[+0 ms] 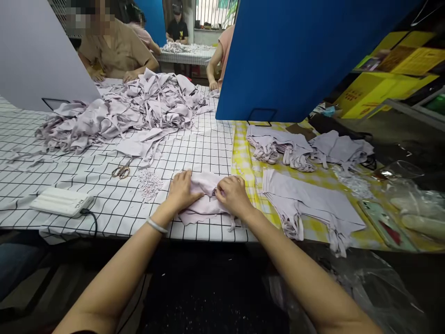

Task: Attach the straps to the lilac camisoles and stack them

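A pale lilac cloth piece (pixel 205 209) lies on the checked tablecloth at the front edge, between my hands. My left hand (pixel 181 189) rests on its left side, thumb pointing inward and fingers bent over the fabric. At its right side, my right hand (pixel 233 192) pinches the fabric between thumb and fingers. Left of my left hand are small cloth scraps (pixel 149 184) and a pair of scissors (pixel 120 172). Flat stacks of similar lilac pieces (pixel 313 195) lie to the right on a yellow checked cloth.
A large heap of lilac cloth (pixel 149 102) covers the back left. A white power bank (pixel 62 202) with a cable lies at left, a phone (pixel 386 225) at far right. A blue panel (pixel 278 60) and a white panel (pixel 38 55) stand behind. Several people sit beyond.
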The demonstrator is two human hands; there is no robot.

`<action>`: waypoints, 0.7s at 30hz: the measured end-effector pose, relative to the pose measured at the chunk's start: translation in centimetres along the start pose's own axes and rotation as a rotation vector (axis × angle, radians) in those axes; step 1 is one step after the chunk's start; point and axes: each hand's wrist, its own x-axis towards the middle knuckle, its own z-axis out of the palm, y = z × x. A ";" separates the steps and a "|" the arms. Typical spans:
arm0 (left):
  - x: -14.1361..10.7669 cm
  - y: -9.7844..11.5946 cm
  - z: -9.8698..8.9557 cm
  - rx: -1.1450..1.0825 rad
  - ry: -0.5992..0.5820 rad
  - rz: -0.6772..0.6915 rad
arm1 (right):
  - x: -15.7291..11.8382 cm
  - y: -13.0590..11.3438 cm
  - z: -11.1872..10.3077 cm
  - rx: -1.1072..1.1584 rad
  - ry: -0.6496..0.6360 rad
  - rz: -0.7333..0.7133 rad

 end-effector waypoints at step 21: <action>-6.9 0.5 -0.4 -0.150 0.053 0.488 | 2.8 0.9 -2.2 0.251 -0.256 -0.003</action>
